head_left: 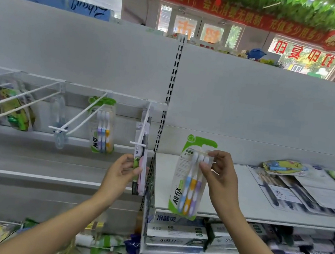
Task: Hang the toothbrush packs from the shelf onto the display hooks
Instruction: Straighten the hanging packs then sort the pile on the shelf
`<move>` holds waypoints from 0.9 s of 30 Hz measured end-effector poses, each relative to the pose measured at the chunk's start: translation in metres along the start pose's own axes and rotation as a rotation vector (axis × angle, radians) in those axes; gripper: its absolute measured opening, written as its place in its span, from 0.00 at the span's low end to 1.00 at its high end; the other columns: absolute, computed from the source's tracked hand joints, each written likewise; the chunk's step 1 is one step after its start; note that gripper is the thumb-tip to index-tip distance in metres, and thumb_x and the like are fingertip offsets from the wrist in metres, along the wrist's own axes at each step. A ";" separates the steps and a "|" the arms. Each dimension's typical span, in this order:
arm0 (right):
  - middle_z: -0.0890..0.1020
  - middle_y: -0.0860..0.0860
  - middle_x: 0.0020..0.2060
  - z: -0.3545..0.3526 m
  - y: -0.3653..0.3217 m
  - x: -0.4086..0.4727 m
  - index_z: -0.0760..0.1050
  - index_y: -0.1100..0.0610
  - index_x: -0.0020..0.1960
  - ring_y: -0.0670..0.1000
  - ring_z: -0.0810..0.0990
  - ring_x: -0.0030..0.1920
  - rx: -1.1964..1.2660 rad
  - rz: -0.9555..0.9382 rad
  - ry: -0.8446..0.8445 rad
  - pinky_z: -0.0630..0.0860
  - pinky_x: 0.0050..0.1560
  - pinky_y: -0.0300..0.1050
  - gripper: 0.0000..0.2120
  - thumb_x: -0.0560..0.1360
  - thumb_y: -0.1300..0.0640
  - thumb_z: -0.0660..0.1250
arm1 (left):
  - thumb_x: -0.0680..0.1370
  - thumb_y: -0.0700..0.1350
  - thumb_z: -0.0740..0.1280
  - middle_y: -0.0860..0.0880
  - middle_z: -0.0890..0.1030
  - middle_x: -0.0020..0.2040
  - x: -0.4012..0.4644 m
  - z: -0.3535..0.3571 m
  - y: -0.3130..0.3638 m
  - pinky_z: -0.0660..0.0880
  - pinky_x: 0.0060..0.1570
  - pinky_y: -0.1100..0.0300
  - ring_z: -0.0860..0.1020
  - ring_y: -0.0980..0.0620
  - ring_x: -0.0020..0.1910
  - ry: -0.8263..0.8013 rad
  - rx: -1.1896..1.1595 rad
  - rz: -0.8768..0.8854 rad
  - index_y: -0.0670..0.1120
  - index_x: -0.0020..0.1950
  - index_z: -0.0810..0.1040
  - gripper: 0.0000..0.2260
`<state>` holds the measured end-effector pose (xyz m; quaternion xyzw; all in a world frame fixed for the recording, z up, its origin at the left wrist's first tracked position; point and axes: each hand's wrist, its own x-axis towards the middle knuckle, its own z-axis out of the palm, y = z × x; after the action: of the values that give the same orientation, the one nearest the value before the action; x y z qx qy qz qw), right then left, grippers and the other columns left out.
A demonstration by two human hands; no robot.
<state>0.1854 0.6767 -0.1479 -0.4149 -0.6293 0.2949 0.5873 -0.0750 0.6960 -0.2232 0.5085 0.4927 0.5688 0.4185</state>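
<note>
The right hand (219,171) pinches a green pack (191,178) near its top, with the thumb on the front and the fingers curled behind. The pack is held upright in the air, in front of the white shelf (247,208). It has 3 brushes inside: blue, yellow and purple.

The left hand (124,171) holds the bottom part of a thin pack (140,157), with its fingers curled round the edge. This thin pack hangs on a white hook (144,124) that sticks out from the rail (123,97). The pack is seen from the side, so the brushes in it are hard to make out.

To the left, another green pack (103,127) hangs on the next hook (89,113). It also has 3 brushes. More hooks (18,98) run further left, with some blurry packs (15,108) behind them.

More packs (294,188) lie flat on the shelf to the right, well apart from the right hand. Under the shelf sit boxes (177,231) with green and white print. A red banner (229,10) with yellow writing hangs near the top.
</note>
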 end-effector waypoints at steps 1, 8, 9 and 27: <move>0.83 0.42 0.49 0.000 -0.001 -0.001 0.72 0.57 0.55 0.43 0.83 0.50 -0.004 0.001 0.001 0.78 0.44 0.34 0.08 0.78 0.64 0.68 | 0.76 0.41 0.71 0.51 0.83 0.56 0.006 -0.001 -0.001 0.76 0.61 0.50 0.81 0.52 0.57 0.000 0.001 -0.001 0.50 0.59 0.77 0.13; 0.83 0.44 0.50 0.003 -0.013 -0.009 0.72 0.55 0.55 0.47 0.84 0.52 0.008 0.003 0.007 0.79 0.47 0.38 0.09 0.77 0.64 0.69 | 0.79 0.37 0.68 0.54 0.82 0.48 0.065 0.001 -0.008 0.76 0.47 0.67 0.80 0.55 0.50 -0.011 0.047 -0.025 0.46 0.56 0.77 0.08; 0.83 0.46 0.50 0.003 -0.015 -0.011 0.72 0.55 0.55 0.48 0.84 0.52 0.016 -0.002 0.008 0.80 0.48 0.39 0.09 0.77 0.64 0.69 | 0.79 0.38 0.67 0.53 0.82 0.48 0.076 -0.001 -0.012 0.74 0.46 0.66 0.80 0.53 0.51 -0.001 0.088 -0.027 0.44 0.59 0.77 0.09; 0.84 0.53 0.52 0.048 -0.009 -0.043 0.70 0.58 0.56 0.53 0.84 0.54 0.096 0.148 -0.109 0.82 0.52 0.50 0.12 0.77 0.65 0.69 | 0.77 0.48 0.71 0.51 0.74 0.64 0.086 -0.018 -0.041 0.71 0.63 0.54 0.73 0.55 0.62 0.007 0.207 0.066 0.53 0.67 0.69 0.20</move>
<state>0.1348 0.6410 -0.1683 -0.4148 -0.6131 0.3894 0.5481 -0.1056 0.7841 -0.2493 0.5630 0.5331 0.5304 0.3429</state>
